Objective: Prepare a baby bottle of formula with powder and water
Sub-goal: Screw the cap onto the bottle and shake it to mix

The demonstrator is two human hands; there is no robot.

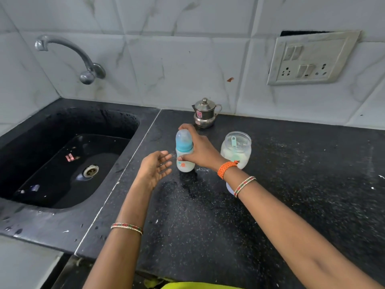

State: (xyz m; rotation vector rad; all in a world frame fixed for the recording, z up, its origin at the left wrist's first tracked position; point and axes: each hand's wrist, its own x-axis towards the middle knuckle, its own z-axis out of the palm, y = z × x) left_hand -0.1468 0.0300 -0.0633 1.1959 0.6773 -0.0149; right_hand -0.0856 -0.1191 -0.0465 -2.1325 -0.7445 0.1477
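A baby bottle (184, 151) with a blue collar, a clear cap and white liquid inside stands upright on the black counter (291, 184). My right hand (200, 149) grips the bottle from its right side, the thumb low on its body and a finger over the cap. Just left of the bottle my left hand (155, 168) hovers palm up with relaxed fingers, holding nothing. To the right stands an open clear jar (236, 149) of white powder with a pale green scoop inside it.
A small steel pot with a lid (205, 113) stands behind the bottle near the tiled wall. A black sink (62, 159) with a wall tap (68, 57) lies to the left. A switch and socket plate (310, 59) hangs on the wall. A white lid (230, 187) peeks from under my right wrist.
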